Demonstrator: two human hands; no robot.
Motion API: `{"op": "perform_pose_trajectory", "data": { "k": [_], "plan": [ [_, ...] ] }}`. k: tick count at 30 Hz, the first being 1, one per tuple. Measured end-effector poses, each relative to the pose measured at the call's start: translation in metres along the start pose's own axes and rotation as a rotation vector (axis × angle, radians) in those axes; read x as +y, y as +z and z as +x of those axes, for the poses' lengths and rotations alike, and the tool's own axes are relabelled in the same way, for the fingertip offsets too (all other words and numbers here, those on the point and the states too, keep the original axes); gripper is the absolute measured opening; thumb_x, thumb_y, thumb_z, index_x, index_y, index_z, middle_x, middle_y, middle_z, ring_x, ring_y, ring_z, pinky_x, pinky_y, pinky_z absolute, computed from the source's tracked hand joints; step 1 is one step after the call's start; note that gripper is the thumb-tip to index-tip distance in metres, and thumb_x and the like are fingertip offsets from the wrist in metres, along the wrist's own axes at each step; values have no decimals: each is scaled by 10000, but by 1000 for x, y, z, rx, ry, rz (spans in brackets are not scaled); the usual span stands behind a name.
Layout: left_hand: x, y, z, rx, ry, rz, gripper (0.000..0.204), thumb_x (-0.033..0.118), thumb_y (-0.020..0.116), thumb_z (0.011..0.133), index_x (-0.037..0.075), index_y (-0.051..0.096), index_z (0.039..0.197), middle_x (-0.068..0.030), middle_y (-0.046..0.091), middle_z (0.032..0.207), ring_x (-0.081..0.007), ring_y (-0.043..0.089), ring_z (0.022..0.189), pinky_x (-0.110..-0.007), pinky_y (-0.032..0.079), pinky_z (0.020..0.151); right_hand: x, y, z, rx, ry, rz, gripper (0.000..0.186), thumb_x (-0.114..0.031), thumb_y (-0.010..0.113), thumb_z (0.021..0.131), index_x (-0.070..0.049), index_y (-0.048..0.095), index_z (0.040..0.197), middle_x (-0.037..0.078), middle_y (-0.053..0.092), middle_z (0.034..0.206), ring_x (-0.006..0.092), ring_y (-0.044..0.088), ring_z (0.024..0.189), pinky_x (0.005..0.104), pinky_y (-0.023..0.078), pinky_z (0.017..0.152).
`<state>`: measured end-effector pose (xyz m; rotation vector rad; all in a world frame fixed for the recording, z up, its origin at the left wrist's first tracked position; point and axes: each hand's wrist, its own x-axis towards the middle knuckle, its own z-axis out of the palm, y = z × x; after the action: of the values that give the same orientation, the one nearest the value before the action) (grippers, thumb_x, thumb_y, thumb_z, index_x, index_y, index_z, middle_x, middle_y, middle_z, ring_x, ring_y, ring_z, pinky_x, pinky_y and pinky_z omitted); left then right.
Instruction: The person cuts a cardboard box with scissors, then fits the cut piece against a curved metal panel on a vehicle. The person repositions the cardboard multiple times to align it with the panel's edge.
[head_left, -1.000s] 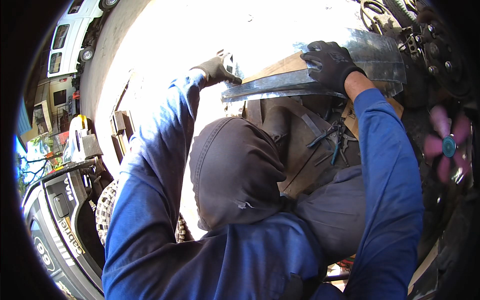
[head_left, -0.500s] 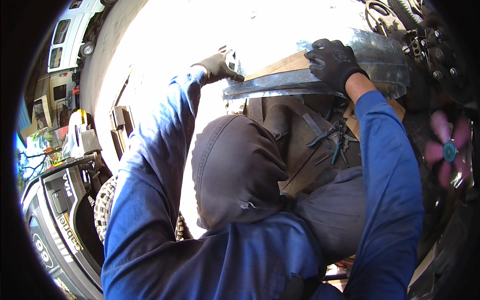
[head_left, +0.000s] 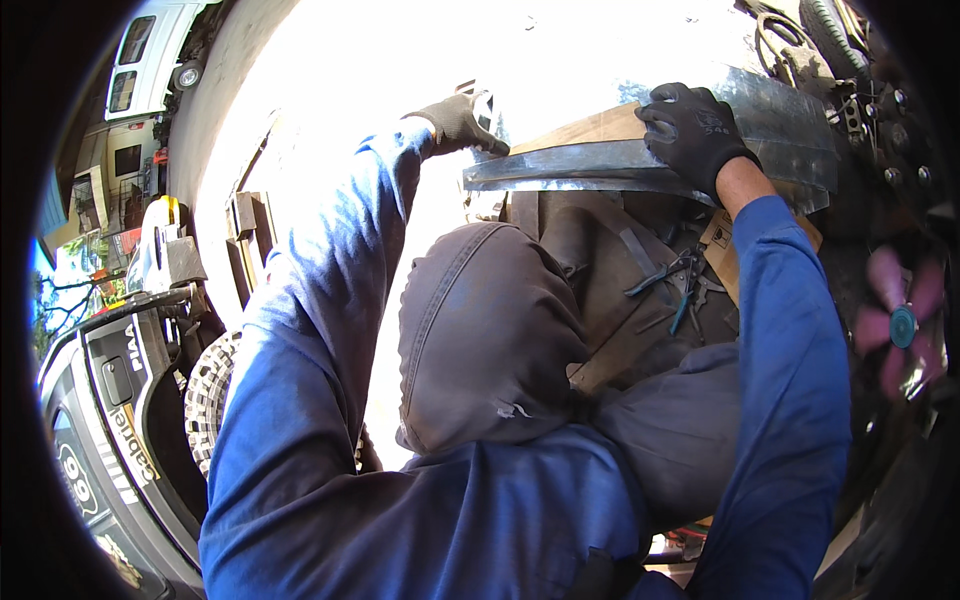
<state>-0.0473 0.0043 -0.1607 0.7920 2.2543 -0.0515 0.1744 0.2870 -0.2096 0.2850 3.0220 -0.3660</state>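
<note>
A shiny sheet of metal (head_left: 780, 125) lies across my lap's far side, with a folded strip (head_left: 570, 165) along its near edge. On it rests a brown piece of cardboard (head_left: 585, 130), tapering to the left. My left hand (head_left: 460, 122), in a dark glove, is closed at the sheet's left end, its thumb by the cardboard's tip. Over the cardboard's right end my right hand (head_left: 695, 135), in a black glove, has its fingers curled on the sheet. Glare hides much of the sheet's far part and the exact grip of both hands.
Pliers with teal handles (head_left: 683, 285) and other hand tools lie nearer me, beside a cardboard box flap (head_left: 722, 255). A pink fan (head_left: 903, 325) stands at right, under dark machine parts (head_left: 890, 135). A dark vehicle (head_left: 120, 430) is at left, a white van (head_left: 150, 60) farther off.
The whole picture has shifted slightly, so the hands and sheet appear a little farther right. Both hands keep nearly the same places on the sheet.
</note>
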Motion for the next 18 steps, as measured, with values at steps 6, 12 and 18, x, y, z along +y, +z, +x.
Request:
{"op": "perform_pose_trajectory", "data": {
  "k": [6, 12, 18],
  "plan": [
    [-3, 1, -1, 22, 25, -32, 1087, 429, 1000, 751, -38, 495, 1592, -254, 697, 1401, -324, 740, 1146, -407, 597, 1041, 1, 0, -1, 19, -16, 34, 389, -410, 773, 952, -282, 791, 1319, 2, 637, 1495, 275, 607, 1353, 443, 505, 1187],
    [-12, 5, 8, 16, 56, -2, 850, 444, 976, 783, 3, 639, 1426, -192, 784, 1160, -309, 751, 1017, -419, 598, 979, 1, -3, -3, 0, -11, 75, 385, -378, 791, 939, -286, 795, 1313, -2, 631, 1498, 279, 597, 1358, 446, 484, 1203],
    [-22, 13, 19, 48, 5, 116, 971, 529, 951, 794, -22, 590, 1507, -272, 670, 1468, -359, 457, 1558, -472, 416, 1270, 2, -3, -1, -22, -7, 75, 407, -388, 794, 933, -294, 792, 1329, -2, 630, 1502, 286, 596, 1359, 444, 477, 1202]
  ]
}}
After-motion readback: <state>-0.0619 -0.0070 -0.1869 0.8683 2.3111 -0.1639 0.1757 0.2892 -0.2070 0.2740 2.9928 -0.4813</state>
